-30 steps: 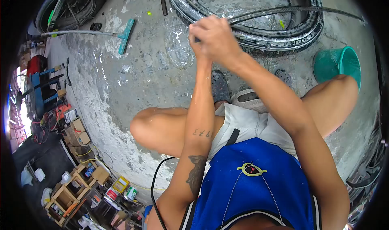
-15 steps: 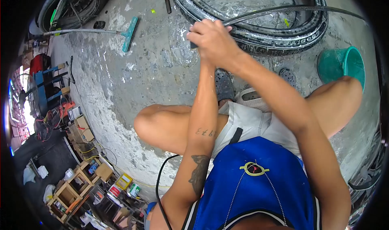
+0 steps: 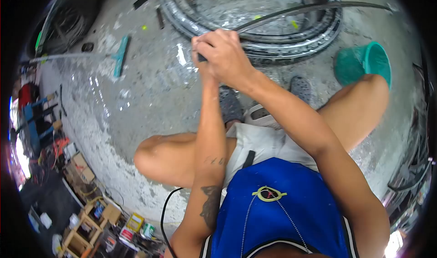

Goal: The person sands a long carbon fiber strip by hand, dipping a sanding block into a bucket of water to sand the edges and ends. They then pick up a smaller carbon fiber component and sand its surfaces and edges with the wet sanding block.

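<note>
Out in front of my knees, my left hand (image 3: 199, 60) sits mostly hidden behind my right; I cannot tell how its fingers lie. My right hand (image 3: 221, 58) is clenched tight around the near end of a long dark bar (image 3: 314, 7), which runs off rightward across the wet tyre (image 3: 291, 42).

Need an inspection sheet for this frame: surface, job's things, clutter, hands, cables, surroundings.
Surface: wet concrete floor.
Job's things: long dark bar reaching over a tyre lying flat.
Clutter: teal bucket, teal squeegee, small dark bits near the tyre.
Hands: right hand shut on the bar's near end; left hand pressed beside it, mostly hidden.
Cables: black cable by the left arm.
Surroundings: wooden crates and tins lower left.
</note>
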Demonstrator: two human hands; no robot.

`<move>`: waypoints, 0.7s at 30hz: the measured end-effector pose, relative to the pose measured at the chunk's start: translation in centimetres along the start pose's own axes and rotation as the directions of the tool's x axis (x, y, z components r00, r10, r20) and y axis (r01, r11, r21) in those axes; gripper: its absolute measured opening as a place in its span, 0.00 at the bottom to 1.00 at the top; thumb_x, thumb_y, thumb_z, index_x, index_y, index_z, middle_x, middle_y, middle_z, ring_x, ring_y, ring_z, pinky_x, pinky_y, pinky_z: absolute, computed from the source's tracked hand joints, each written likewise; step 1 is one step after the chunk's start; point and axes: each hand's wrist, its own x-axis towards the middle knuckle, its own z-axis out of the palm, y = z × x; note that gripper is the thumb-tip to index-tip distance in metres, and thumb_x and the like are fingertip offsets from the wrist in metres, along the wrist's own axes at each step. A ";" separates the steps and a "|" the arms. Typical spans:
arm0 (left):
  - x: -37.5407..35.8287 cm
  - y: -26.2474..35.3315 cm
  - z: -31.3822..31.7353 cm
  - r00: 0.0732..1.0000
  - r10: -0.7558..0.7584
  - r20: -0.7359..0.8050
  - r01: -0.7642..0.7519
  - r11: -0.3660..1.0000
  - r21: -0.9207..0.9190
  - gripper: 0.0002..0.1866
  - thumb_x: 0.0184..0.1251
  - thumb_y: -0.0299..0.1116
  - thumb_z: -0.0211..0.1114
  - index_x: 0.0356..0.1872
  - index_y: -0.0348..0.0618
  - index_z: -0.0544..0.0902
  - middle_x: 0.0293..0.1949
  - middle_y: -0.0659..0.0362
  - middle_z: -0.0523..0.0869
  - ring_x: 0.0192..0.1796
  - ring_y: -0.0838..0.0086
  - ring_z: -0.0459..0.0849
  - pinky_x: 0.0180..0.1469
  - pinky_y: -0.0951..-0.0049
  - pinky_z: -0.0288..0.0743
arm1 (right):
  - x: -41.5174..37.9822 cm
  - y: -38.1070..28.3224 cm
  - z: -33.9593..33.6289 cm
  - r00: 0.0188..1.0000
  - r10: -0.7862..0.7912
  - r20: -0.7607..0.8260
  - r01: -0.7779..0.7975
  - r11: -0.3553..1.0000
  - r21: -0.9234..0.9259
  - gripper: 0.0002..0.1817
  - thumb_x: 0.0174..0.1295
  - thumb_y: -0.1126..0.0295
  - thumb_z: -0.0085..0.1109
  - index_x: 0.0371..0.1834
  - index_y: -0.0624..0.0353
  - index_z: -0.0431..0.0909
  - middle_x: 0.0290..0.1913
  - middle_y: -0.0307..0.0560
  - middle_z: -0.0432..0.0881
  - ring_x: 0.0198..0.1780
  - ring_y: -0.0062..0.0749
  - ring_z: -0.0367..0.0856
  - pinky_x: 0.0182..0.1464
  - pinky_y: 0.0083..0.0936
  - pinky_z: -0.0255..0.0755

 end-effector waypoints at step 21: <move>-1.3 3.9 4.3 0.982 0.169 -0.088 -0.076 0.769 0.635 0.26 0.44 0.27 0.88 0.36 0.43 0.74 0.50 0.53 0.84 0.53 0.71 0.81 0.58 0.68 0.76 | -1.2 11.5 -11.5 0.991 0.114 -0.068 -0.132 0.897 -0.421 0.20 0.50 0.81 0.62 0.44 0.45 0.88 0.41 0.38 0.88 0.48 0.36 0.85 0.51 0.38 0.67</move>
